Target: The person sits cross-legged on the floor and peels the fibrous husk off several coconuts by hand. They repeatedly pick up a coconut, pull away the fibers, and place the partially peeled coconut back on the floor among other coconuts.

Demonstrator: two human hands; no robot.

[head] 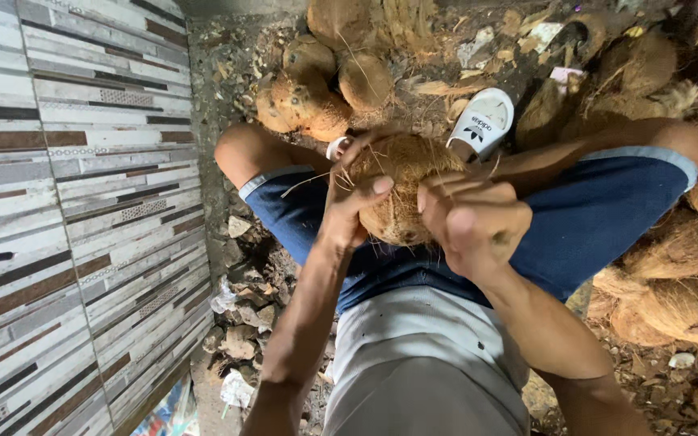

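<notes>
A brown, fibrous husked coconut (401,182) rests between my knees, above my lap in blue shorts. My left hand (349,206) grips its left side, thumb laid across the husk. My right hand (470,222) clasps the right side with curled fingers, pulling at loose fibres. Thin strands of husk stick out around both hands.
Several husked coconuts (317,89) lie on the ground beyond my knees, and more (680,282) are piled at the right. A white sandal (482,121) is on my foot. Husk scraps and debris (244,323) litter the ground beside a striped tiled wall (74,210) at left.
</notes>
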